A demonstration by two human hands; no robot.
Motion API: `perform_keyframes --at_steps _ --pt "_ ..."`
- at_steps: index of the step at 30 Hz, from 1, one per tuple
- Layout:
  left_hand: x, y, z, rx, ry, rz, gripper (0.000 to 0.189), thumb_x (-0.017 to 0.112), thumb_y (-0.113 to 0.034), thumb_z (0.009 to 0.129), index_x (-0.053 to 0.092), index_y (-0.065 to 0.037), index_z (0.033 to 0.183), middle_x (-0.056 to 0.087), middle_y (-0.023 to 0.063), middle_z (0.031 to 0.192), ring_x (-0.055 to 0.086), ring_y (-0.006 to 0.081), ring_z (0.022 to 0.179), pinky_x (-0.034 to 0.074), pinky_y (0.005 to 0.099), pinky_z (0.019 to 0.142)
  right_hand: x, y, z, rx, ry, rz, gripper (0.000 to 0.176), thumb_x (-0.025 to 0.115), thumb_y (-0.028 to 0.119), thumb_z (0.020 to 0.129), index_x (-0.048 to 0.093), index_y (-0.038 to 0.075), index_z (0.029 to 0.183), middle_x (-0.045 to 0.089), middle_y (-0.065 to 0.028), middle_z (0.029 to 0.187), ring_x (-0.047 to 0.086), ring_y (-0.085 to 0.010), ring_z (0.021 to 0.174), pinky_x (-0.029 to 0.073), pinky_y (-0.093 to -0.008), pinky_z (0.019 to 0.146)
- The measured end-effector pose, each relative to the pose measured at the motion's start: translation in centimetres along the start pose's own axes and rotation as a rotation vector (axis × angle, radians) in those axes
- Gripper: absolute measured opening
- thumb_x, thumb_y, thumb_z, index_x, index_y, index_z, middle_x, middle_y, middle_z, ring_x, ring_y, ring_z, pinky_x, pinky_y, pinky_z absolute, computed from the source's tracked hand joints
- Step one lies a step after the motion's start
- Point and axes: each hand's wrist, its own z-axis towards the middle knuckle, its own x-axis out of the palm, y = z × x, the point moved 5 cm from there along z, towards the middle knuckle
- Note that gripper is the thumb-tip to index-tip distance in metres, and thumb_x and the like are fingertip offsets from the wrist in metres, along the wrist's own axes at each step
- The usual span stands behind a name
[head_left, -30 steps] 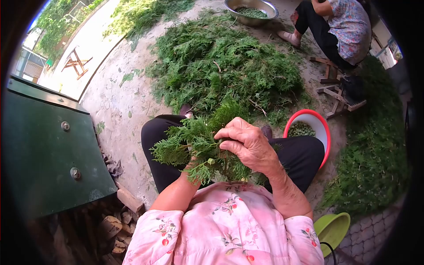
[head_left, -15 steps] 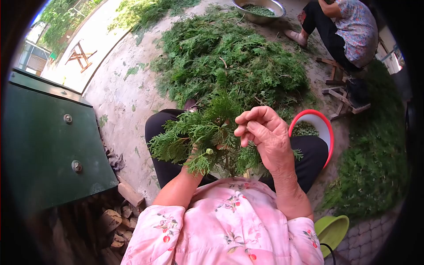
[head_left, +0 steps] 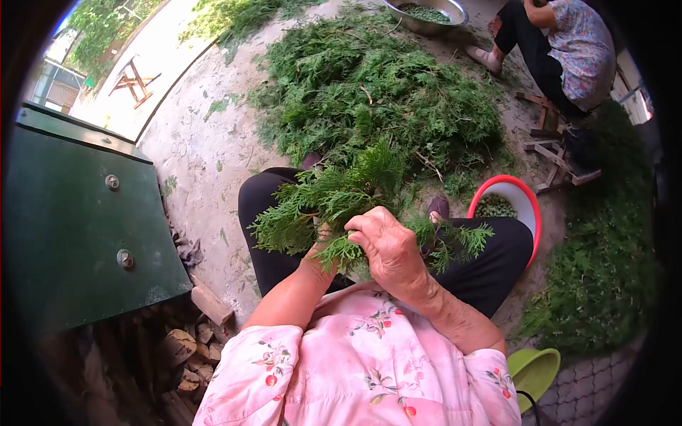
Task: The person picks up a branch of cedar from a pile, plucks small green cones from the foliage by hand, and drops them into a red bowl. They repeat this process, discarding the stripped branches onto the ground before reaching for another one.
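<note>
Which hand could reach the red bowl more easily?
Probably the right. The right hand is curled on top of the sprig, nearer the red bowl; the left hand holds the sprig from underneath.

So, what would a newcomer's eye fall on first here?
At the centre, the left hand and the right hand grip a bunch of green sprigs over the lap. Beyond, a large heap of green branches covers the ground; a red bowl of small green bits stands at the right.

outdoors, daylight | concrete ground [head_left: 199,167] | green metal cabinet [head_left: 71,227] L | wood stool [head_left: 132,82] beyond
</note>
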Motion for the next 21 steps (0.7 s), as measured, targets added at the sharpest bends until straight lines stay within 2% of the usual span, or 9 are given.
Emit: perform_keyframes --at_steps 2,4,6,7,8,10,14,17,21 --pt "-1.2 0.9 -0.1 -0.004 0.01 0.01 0.033 0.051 -0.026 0.09 0.051 -0.006 0.117 0.058 0.0078 0.104 0.056 0.0179 0.087 0.049 0.0317 0.077 -0.8 0.6 0.2 0.035 -0.032 0.022 0.009 0.057 0.007 0.085 0.059 0.001 0.091 0.051 -0.0056 0.069 0.052 -0.0159 0.058 0.042 -0.026 0.053" --pt "-2.2 0.7 1.3 -0.008 0.023 0.021 0.033 0.051 -0.024 0.09 0.051 -0.006 0.117 0.057 0.0076 0.104 0.055 0.0177 0.087 0.049 0.0319 0.078 -0.7 -0.6 0.1 0.527 0.073 0.58 0.016 0.052 0.016 0.091 0.059 0.001 0.093 0.051 -0.0001 0.066 0.05 -0.007 0.054 0.038 -0.0199 0.047" --pt "-3.3 1.1 2.0 -0.016 0.039 0.035 0.032 0.051 -0.023 0.09 0.051 -0.007 0.117 0.057 0.0073 0.103 0.055 0.0175 0.087 0.048 0.0321 0.079 -2.2 -0.5 0.2 0.563 0.014 0.686 0.019 0.052 0.016 0.092 0.06 -0.001 0.095 0.053 0.0007 0.071 0.05 -0.0036 0.056 0.038 -0.0167 0.046" --pt "6.7 -1.3 1.1 -0.042 0.02 -0.067 0.038 0.049 -0.031 0.09 0.05 -0.007 0.119 0.056 0.0097 0.114 0.058 0.0195 0.087 0.051 0.0303 0.066 -3.7 -0.3 0.3 0.469 -0.069 0.67 0.016 0.054 0.013 0.09 0.06 -0.001 0.095 0.053 -0.0006 0.077 0.049 -0.0037 0.057 0.039 -0.0163 0.047" --pt "7.4 -2.2 0.4 -0.012 -0.127 -0.211 0.039 0.049 -0.03 0.09 0.048 -0.007 0.121 0.056 0.0076 0.117 0.058 0.02 0.088 0.051 0.0294 0.063 -5.3 -0.2 0.2 0.378 -0.154 0.652 0.014 0.057 0.01 0.088 0.06 -0.002 0.096 0.053 -0.0019 0.083 0.049 -0.0037 0.057 0.04 -0.0159 0.049" --pt "8.1 -3.9 0.4 0.011 -0.067 -0.231 0.041 0.049 -0.027 0.091 0.044 -0.002 0.123 0.057 0.0087 0.098 0.054 0.0211 0.092 0.049 0.0361 0.07 -9.7 -0.2 -0.6 0.24 -0.352 0.445 0.016 0.06 0.005 0.085 0.06 -0.003 0.098 0.053 -0.0043 0.093 0.052 -0.0052 0.063 0.044 -0.0176 0.053" --pt "6.4 -6.2 1.8 0.029 0.139 -0.325 0.038 0.052 -0.029 0.088 0.048 -0.006 0.118 0.057 0.0066 0.108 0.057 0.0205 0.083 0.05 0.0297 0.058 -19.7 -4.3 -5.3 0.322 -0.708 -0.038 0.017 0.057 -0.002 0.083 0.06 -0.002 0.1 0.054 -0.0044 0.096 0.055 -0.0075 0.069 0.046 -0.0199 0.061" --pt "7.2 -7.7 2.9 0.068 0.365 -0.32 0.03 0.056 -0.027 0.086 0.043 -0.003 0.099 0.043 0.0017 0.073 0.044 0.0142 0.061 0.04 0.0279 0.045 -26.0 -9.2 -10.5 0.514 -0.708 -0.414 0.02 0.054 0.0 0.083 0.061 0.0 0.102 0.055 -0.0065 0.099 0.056 -0.0139 0.083 0.047 -0.0256 0.074" --pt "8.8 -7.7 2.6 0.073 0.386 -0.481 0.02 0.052 -0.022 0.091 0.04 -0.006 0.096 0.039 -0.0035 0.061 0.035 0.0064 0.048 0.032 0.0252 0.041 -30.4 -13.8 -16.2 0.699 -0.686 -0.771 0.022 0.052 0.002 0.083 0.062 0.001 0.103 0.056 -0.0093 0.104 0.055 -0.0194 0.095 0.044 -0.0304 0.084"
